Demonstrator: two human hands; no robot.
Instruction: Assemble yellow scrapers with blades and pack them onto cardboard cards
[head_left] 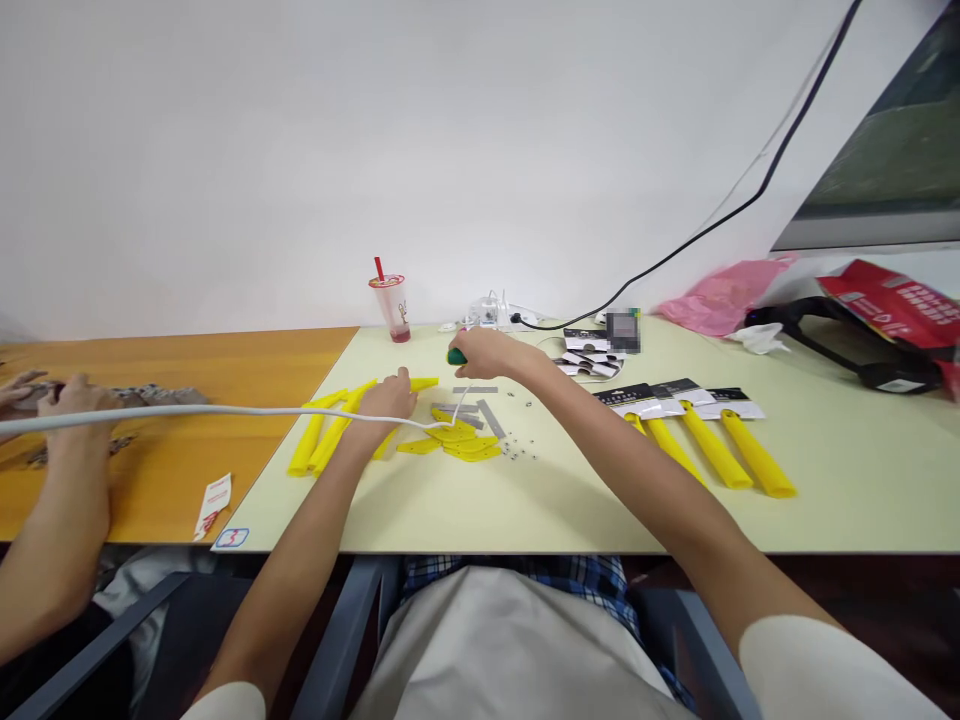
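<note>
White wall [375, 120] behind a pale table [570, 520]; an orange table [285, 370] adjoins its left edge and carries a co-worker's hand [79, 395]. A black cord [772, 170] slopes down before the wall to the middle of the back edge. A white cable [225, 409] crosses the view and the left wrist, obstructing both. Toward the back right corner: a red packet [892, 305] and a pink bag [727, 297]. Right of centre, carded handles [757, 455], partly hidden by the right forearm. Near the left edge, bare yellow tubes [304, 445]; by the back left corner, a cup [391, 308]. Left hand [388, 400] beside the tubes, its grip indeterminable; right hand [484, 353] farther back, its grip closed round a green piece [455, 356]. At table centre: yellow plates [472, 455], grey strips [491, 418], small metal parts [514, 456].
</note>
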